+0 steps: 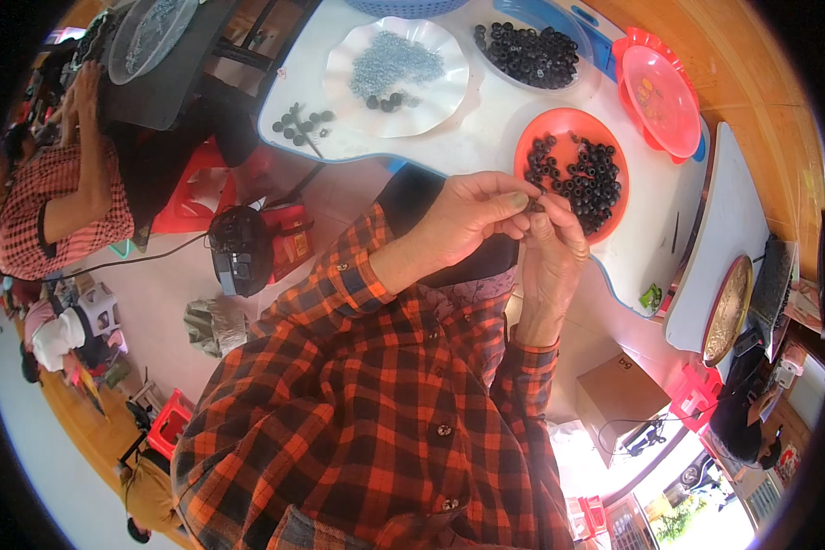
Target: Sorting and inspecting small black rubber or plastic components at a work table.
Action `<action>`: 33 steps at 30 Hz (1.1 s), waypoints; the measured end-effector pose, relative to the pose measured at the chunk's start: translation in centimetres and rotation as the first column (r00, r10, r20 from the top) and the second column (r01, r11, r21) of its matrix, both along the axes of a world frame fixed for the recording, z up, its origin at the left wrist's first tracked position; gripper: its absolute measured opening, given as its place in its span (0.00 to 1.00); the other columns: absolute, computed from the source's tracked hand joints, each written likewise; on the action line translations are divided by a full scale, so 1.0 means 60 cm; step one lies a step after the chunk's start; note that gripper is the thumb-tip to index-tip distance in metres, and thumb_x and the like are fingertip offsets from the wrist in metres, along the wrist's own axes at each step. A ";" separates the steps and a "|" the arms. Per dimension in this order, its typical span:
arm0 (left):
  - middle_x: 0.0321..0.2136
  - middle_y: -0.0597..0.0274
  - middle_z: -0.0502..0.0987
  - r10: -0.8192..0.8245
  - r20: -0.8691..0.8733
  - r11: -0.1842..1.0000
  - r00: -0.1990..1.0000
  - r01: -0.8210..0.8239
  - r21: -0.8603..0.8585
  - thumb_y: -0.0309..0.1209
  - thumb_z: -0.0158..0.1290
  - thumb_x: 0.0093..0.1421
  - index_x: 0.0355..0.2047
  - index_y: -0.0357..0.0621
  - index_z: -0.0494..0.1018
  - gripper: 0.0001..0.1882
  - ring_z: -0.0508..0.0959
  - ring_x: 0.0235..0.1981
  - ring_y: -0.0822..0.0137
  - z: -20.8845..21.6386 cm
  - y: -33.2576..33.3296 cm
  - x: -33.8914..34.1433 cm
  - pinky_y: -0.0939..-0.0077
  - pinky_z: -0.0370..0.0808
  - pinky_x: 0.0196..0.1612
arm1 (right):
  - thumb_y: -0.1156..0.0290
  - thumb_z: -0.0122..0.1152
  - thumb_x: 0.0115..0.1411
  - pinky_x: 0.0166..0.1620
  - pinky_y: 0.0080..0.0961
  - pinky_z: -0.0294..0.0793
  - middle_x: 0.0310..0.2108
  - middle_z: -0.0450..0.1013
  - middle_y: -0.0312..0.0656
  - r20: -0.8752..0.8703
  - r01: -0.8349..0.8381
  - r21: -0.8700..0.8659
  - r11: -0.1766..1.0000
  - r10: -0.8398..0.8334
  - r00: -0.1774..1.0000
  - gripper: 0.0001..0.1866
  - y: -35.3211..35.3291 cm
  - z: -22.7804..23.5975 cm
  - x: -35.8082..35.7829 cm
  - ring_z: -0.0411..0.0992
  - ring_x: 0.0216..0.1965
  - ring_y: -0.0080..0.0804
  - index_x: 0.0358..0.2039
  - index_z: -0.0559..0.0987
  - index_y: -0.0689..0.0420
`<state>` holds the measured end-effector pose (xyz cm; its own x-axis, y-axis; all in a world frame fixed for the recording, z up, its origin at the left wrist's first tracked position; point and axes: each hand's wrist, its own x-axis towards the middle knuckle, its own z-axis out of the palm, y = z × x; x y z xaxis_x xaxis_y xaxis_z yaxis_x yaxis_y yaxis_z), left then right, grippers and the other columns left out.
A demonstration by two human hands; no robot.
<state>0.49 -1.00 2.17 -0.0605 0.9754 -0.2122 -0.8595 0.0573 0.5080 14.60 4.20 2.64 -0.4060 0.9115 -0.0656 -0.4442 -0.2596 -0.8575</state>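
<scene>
Over the table's near edge, the fingertips of my left hand point(467, 215) and my right hand point(555, 252) meet in a pinch. Between them is a small dark round piece point(534, 206), mostly covered by the fingers. Just beyond my right hand, an orange plate point(573, 117) carries many black ring-like parts point(598, 183). A white wavy-edged plate point(339, 87) farther left holds a heap of tiny clear pieces point(394, 60) and several black parts. At the back, a clear bowl point(578, 77) is filled with more black parts point(527, 53).
Loose black parts point(298, 128) lie at the white table's left corner. Red and pink basins point(655, 92) stand at the far right, a dark thin stick point(676, 232) nearer. A cardboard box point(619, 394) sits below on the right. Another person point(69, 206) works at the left.
</scene>
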 end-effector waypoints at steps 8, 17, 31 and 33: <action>0.35 0.59 0.81 0.031 -0.059 0.999 0.998 -0.033 -0.031 0.25 0.53 0.66 0.47 0.34 0.76 0.11 0.80 0.32 0.73 0.005 -0.003 0.004 0.77 0.81 0.39 | 0.86 0.63 0.57 0.49 0.21 0.69 0.42 0.71 0.40 0.009 0.000 0.028 1.000 0.000 1.000 0.12 0.000 -0.011 0.002 0.69 0.44 0.26 0.41 0.82 0.62; 0.35 0.60 0.80 0.023 -0.150 0.999 0.988 -0.030 -0.045 0.25 0.51 0.67 0.50 0.34 0.75 0.13 0.80 0.32 0.73 0.010 -0.006 0.000 0.78 0.81 0.40 | 0.86 0.65 0.54 0.50 0.22 0.68 0.40 0.72 0.38 0.191 0.047 0.115 0.992 -0.068 0.979 0.11 -0.002 -0.002 0.000 0.69 0.43 0.25 0.38 0.83 0.61; 0.34 0.61 0.80 -0.032 -0.344 0.987 0.938 -0.026 -0.161 0.27 0.52 0.67 0.46 0.34 0.77 0.11 0.79 0.31 0.74 -0.004 -0.010 0.004 0.80 0.79 0.37 | 0.83 0.67 0.54 0.42 0.17 0.70 0.38 0.71 0.35 0.451 0.017 0.294 0.955 -0.155 0.879 0.10 -0.011 -0.003 0.001 0.70 0.39 0.21 0.37 0.83 0.59; 0.35 0.61 0.80 -0.016 -0.316 0.987 0.949 -0.035 -0.155 0.28 0.53 0.67 0.46 0.34 0.77 0.12 0.79 0.32 0.74 -0.003 -0.012 0.003 0.80 0.79 0.37 | 0.83 0.68 0.53 0.40 0.17 0.71 0.37 0.71 0.35 0.567 -0.062 0.438 0.897 -0.222 0.793 0.10 -0.011 0.006 -0.001 0.70 0.37 0.21 0.36 0.82 0.59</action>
<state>0.67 -1.72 2.02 -0.1578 0.9304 -0.3309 -0.6576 0.1510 0.7381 14.55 3.51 3.02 -0.3384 0.9329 0.1231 0.1835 0.1937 -0.9637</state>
